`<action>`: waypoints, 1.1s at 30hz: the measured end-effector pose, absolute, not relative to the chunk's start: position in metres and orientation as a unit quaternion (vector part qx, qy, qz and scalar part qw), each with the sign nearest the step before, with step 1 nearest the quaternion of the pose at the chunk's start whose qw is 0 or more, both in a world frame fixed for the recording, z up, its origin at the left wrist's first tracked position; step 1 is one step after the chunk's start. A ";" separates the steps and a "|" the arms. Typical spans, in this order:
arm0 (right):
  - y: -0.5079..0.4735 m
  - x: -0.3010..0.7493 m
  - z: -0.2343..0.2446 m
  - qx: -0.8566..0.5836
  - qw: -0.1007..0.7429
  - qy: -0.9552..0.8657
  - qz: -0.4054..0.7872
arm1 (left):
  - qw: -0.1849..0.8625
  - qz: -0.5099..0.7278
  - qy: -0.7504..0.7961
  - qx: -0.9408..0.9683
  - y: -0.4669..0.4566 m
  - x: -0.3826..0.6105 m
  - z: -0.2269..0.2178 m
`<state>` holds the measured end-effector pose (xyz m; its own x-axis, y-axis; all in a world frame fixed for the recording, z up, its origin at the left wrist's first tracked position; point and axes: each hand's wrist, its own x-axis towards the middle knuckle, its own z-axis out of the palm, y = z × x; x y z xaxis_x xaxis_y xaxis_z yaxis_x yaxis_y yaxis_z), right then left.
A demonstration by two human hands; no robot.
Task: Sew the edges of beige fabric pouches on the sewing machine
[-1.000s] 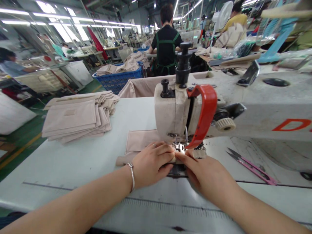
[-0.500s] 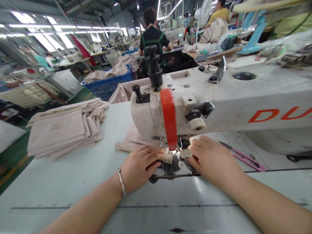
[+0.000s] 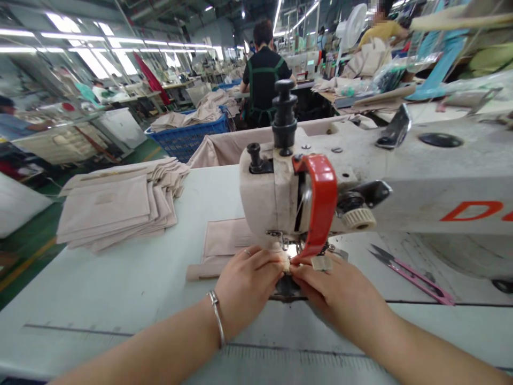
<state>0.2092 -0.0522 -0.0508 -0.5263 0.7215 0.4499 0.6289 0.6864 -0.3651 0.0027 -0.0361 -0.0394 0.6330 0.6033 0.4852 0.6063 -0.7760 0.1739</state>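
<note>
Both my hands meet under the head of a white sewing machine (image 3: 280, 192) with a red guard (image 3: 320, 206). My left hand (image 3: 246, 286), with a ring and a silver bracelet, has its fingers curled and pressed on a beige fabric strip (image 3: 200, 270) at the needle. Fingers of my right hand (image 3: 340, 291) are pinched together on the same strip right beside them. A small beige tab (image 3: 321, 262) lies just above my right hand. A flat beige fabric piece (image 3: 224, 238) lies behind the strip.
A stack of beige fabric pieces (image 3: 116, 206) sits at the table's left. Pink thread snips (image 3: 412, 274) lie at the right. Behind are a blue basket (image 3: 188, 139) of fabric and a person in black (image 3: 264, 75) facing away; other workers sit further off.
My hands came back together at the needle; half a second ago they were apart, each at a separate beige end. The view shifted back right.
</note>
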 end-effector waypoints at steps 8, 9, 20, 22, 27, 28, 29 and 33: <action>-0.042 0.207 -0.050 -0.401 0.274 -0.874 0.014 | -0.001 -0.293 -0.352 -0.889 -0.016 0.005 -0.044; -0.041 0.207 -0.051 -0.402 0.270 -0.875 0.011 | -0.005 -0.291 -0.356 -0.888 -0.015 0.004 -0.045; -0.039 0.205 -0.054 -0.415 0.256 -0.873 0.007 | -0.025 -0.287 -0.374 -0.881 -0.010 0.003 -0.048; -0.039 0.205 -0.054 -0.418 0.256 -0.872 0.010 | -0.024 -0.284 -0.375 -0.882 -0.010 0.003 -0.049; -0.038 0.204 -0.056 -0.422 0.263 -0.866 0.050 | -0.025 -0.272 -0.393 -0.878 -0.010 0.004 -0.050; -0.038 0.204 -0.057 -0.424 0.266 -0.864 0.054 | -0.025 -0.272 -0.397 -0.876 -0.010 0.004 -0.050; -0.038 0.203 -0.057 -0.429 0.268 -0.861 0.055 | -0.024 -0.274 -0.398 -0.875 -0.010 0.005 -0.049; -0.039 0.198 -0.053 -0.447 0.263 -0.854 0.039 | -0.011 -0.298 -0.382 -0.875 -0.011 0.004 -0.049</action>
<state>0.1976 -0.0394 -0.0531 -0.4622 0.7846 0.4133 0.7433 0.5970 -0.3019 0.0045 -0.0114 -0.0489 0.5304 0.6748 0.5132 0.6616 -0.7080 0.2471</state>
